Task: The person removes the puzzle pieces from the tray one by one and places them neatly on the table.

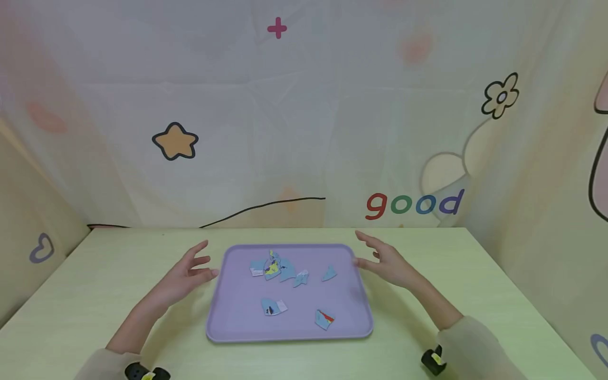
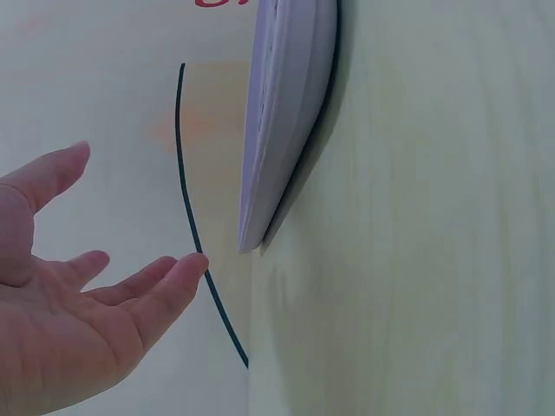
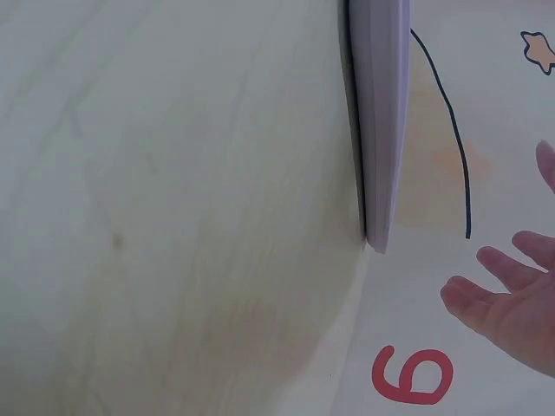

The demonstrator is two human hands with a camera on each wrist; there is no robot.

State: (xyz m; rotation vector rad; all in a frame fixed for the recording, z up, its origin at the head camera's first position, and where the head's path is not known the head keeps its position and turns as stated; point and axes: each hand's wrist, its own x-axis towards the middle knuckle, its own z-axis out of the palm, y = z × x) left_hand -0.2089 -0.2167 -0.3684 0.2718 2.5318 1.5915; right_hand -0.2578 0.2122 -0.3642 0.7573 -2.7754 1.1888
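Observation:
A purple tray (image 1: 237, 327) lies flat with several light-blue, irregular puzzle pieces on it. Toward its back left, a row of pieces sits close together, including one with yellow print (image 1: 273, 268) and a star-like one (image 1: 301, 278). A small blue piece (image 1: 329, 273) lies by itself at the back right. Nearer the front are a blue-and-white piece (image 1: 273, 307) and one with a red stripe (image 1: 324, 319). My left hand (image 1: 187, 275) hovers beside the tray's left edge, fingers spread and holding nothing. On the opposite side, my right hand (image 1: 390, 265) is likewise empty, its thumb close to the right rim.
The tray stands on a pale wooden-look table (image 1: 408, 338). Behind the table hangs a printed cloth (image 1: 294, 126) with a star, a flower and the word "good". More cloth closes in both sides. Dark wrist devices (image 1: 433, 361) sit at the sleeves.

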